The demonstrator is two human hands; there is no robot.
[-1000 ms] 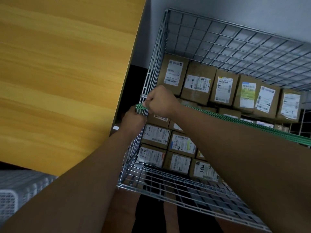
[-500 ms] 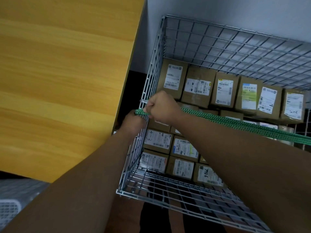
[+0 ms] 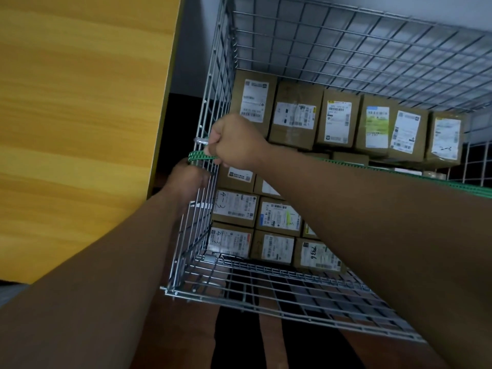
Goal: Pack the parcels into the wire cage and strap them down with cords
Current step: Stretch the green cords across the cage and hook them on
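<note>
Honestly, if the right hand (image 3: 234,141), fisted on the green cord (image 3: 199,156) stretched over the parcels (image 3: 295,115) at the wire cage's (image 3: 221,75) left wall, had slipped, its hook (image 3: 201,141) might have whipped back; the left hand's (image 3: 186,179) grip was hidden.

Carrier: a wire cage (image 3: 292,298) of silver mesh, open at the top, seen from above.
Under it: the floor (image 3: 300,342), in brown and dark stripes, visible through the near mesh wall.
Inside, back row: brown cardboard parcels (image 3: 295,115) with white labels, side by side along the far wall, higher than the rest.
Inside, front rows: lower parcels packed touching each other, some with handwritten numbers.
Across the cage: a green cord (image 3: 201,156) from the left wall, above the parcels.
</note>
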